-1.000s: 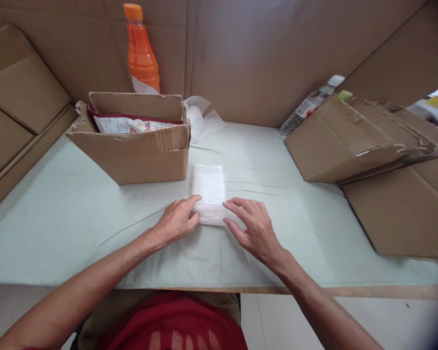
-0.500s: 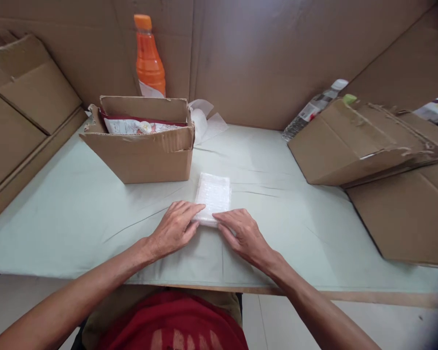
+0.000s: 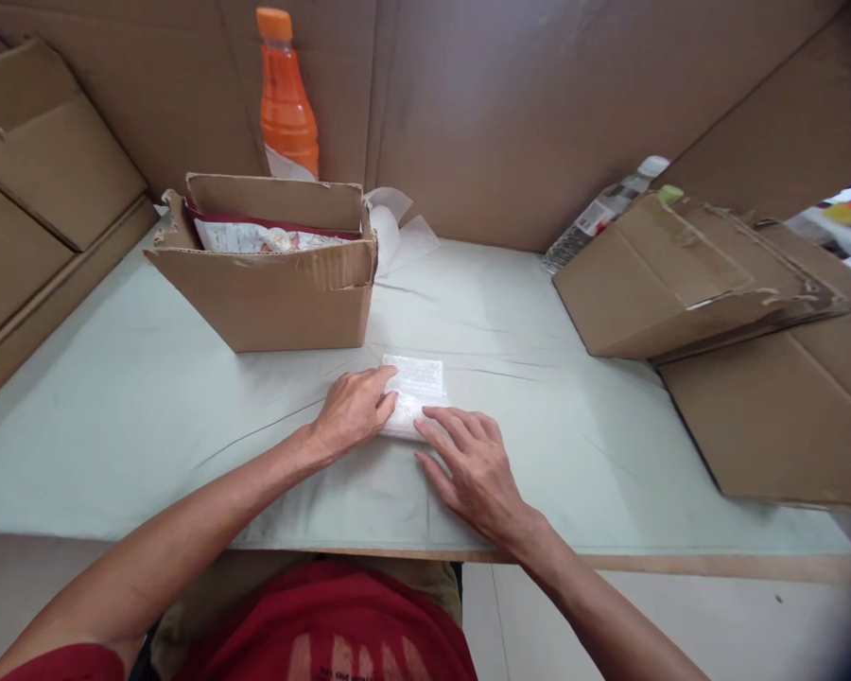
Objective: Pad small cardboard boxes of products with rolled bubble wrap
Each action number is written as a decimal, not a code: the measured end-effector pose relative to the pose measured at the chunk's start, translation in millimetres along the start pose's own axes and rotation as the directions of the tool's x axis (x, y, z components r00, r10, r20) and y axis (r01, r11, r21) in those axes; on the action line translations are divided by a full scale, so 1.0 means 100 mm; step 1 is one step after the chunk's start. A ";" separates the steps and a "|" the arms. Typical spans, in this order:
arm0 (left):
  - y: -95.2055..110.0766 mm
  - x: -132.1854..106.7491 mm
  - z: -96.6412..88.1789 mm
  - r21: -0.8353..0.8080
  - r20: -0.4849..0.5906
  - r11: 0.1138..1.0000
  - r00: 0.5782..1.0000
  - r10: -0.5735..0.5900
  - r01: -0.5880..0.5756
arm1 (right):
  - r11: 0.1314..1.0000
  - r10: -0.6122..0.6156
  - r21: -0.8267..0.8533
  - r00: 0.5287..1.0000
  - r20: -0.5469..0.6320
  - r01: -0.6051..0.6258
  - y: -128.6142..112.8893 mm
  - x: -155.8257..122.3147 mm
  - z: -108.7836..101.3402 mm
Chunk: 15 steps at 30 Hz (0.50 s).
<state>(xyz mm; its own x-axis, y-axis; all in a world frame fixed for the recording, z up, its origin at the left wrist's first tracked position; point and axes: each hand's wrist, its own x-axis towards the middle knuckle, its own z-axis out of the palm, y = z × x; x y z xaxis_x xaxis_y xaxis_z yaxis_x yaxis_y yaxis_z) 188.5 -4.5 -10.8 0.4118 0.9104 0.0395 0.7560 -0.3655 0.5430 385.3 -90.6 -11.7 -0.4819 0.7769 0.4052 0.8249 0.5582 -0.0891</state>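
Note:
A small folded piece of clear bubble wrap [image 3: 417,378] lies on the cloth in front of me. Its near part is doubled over into a thicker layer, with a crease across the middle. My left hand [image 3: 358,407] grips its left side, thumb and forefinger at the crease. At the near right edge, my right hand [image 3: 472,463] has its fingers spread, with fingertips resting on the wrap and the thumb apart from it. Whether anything is inside the wrap I cannot tell.
A pale green cloth [image 3: 581,454] covers the table. Behind the left hand stands an open cardboard box [image 3: 298,298] with packets inside. An orange bottle [image 3: 287,109] and white crumpled sheets [image 3: 404,236] are behind it. At right are cardboard boxes [image 3: 652,274] and a clear bottle [image 3: 602,213].
The bubble wrap's near part has been folded away from me, so the piece looks shorter. My left hand has shifted up along its left side; the right hand's fingers have spread.

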 end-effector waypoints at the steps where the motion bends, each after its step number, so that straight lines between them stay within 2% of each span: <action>1: -0.01 0.02 0.01 0.010 -0.022 1.000 1.000 0.002 -0.002 | 1.000 -0.004 -0.025 0.999 0.041 0.005 0.02 0.02 0.04; 3: -0.02 0.01 0.01 -0.035 -0.084 0.999 0.996 -0.005 0.002 | 0.999 -0.001 -0.049 0.997 0.078 0.005 0.08 0.07 0.13; 6: -0.05 -0.13 0.01 -0.305 -0.128 0.951 0.987 -0.098 0.055 | 1.000 0.013 0.024 0.999 0.032 -0.013 0.21 0.14 0.24; 7: -0.05 -0.21 0.02 -0.434 -0.107 0.896 0.982 -0.155 0.094 | 0.997 0.036 0.068 0.999 -0.004 -0.036 0.24 0.15 0.26; 9: -0.02 -0.37 0.05 -0.678 -0.003 0.710 0.966 -0.260 0.189 | 0.978 0.111 0.184 0.991 -0.078 -0.095 0.26 0.16 0.26; 11: 0.03 -0.50 0.10 -0.836 0.104 0.494 0.952 -0.287 0.240 | 0.932 0.204 0.323 0.973 -0.104 -0.161 0.21 0.15 0.21; 12: 0.07 -0.55 0.13 -0.880 0.126 0.413 0.955 -0.270 0.233 | 0.897 0.252 0.395 0.964 -0.088 -0.198 0.16 0.14 0.17; 13: 0.11 -0.58 0.16 -0.906 0.129 0.364 0.961 -0.245 0.214 | 0.853 0.296 0.465 0.954 -0.054 -0.239 0.10 0.13 0.13; 15: 0.19 -0.61 0.20 -0.922 0.092 0.350 0.972 -0.214 0.165 | 0.739 0.362 0.591 0.930 0.059 -0.325 -0.02 0.12 0.05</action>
<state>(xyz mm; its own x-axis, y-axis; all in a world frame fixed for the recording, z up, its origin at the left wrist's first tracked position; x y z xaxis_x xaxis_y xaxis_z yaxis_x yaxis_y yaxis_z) 187.4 -70.8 -19.5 0.2852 0.9458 -0.1555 -0.1371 0.2009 0.9700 376.2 -81.3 -11.6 -0.1674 0.9421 0.2906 0.5914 0.3318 -0.7350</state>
